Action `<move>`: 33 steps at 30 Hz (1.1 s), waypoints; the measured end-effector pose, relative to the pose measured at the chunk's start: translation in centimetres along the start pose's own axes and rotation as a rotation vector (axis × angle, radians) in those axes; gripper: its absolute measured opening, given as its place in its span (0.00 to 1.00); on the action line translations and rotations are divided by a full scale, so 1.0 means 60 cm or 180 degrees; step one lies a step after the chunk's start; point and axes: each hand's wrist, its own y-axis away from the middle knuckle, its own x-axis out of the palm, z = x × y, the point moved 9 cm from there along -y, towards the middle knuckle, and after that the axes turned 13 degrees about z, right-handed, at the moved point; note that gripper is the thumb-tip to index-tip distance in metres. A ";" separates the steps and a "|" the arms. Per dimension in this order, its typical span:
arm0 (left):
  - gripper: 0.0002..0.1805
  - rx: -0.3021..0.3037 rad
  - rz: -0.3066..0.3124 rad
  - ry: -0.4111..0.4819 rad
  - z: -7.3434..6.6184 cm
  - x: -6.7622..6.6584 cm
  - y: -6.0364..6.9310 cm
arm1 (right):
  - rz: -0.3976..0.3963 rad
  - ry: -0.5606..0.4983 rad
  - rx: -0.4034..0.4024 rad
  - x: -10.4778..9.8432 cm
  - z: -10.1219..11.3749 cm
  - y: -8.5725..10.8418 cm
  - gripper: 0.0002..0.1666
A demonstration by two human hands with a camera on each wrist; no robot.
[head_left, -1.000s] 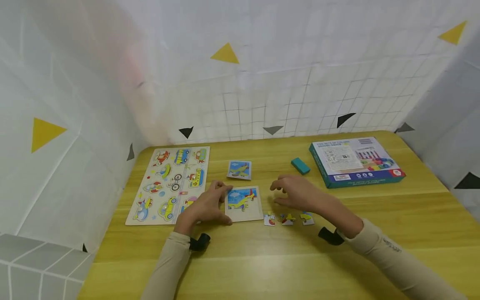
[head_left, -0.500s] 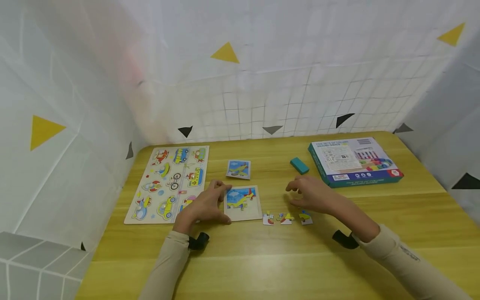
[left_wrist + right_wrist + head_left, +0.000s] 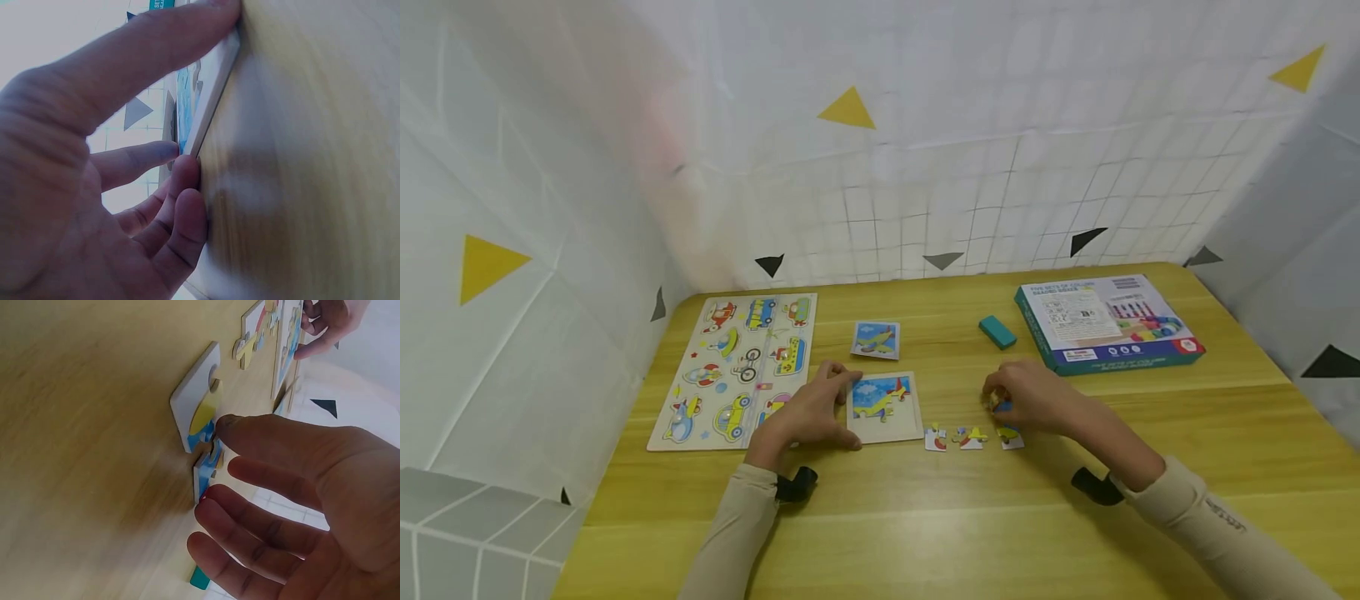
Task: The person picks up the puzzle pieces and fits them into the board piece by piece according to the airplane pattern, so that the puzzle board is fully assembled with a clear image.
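A square puzzle board (image 3: 901, 427) lies partly filled with a blue and yellow airplane picture. My left hand (image 3: 811, 412) holds it at the left side, thumb at the near corner and fingertips at the far one; the left wrist view shows the board's edge (image 3: 206, 115) between them. My right hand (image 3: 1026, 398) pinches a blue puzzle piece (image 3: 205, 474) between thumb and fingers, partly hidden in the head view. Just nearer me lies a white, yellow and blue piece (image 3: 195, 400). Left of it are a red and yellow piece (image 3: 972, 439) and another piece (image 3: 936, 438).
An airplane picture card (image 3: 876, 340) lies behind the board. A large vehicle puzzle (image 3: 711, 400) is at the left. A teal block (image 3: 997, 332) and a boxed bead set (image 3: 1108, 323) stand at the back right. White sheeting (image 3: 940, 183) hangs behind the table.
My right hand has moved right, away from the board, and its fingers have closed on a puzzle piece. My left hand has stayed at the board.
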 end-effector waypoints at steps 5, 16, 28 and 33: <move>0.58 -0.0004 0.0019 0.0001 0.001 0.002 0.000 | -0.0024 0.0013 -0.0033 0.004 -0.006 -0.006 0.11; 0.58 0.0029 0.0004 -0.0001 -0.001 -0.001 -0.001 | -0.0004 -0.0029 0.0139 0.001 -0.017 -0.006 0.11; 0.58 0.0041 -0.0014 0.0027 0.000 0.000 0.001 | -0.0044 -0.0034 0.0196 0.006 -0.022 -0.011 0.14; 0.59 0.0032 -0.0019 0.0043 0.000 0.000 0.001 | -0.0024 -0.0098 0.0143 0.009 -0.024 -0.013 0.14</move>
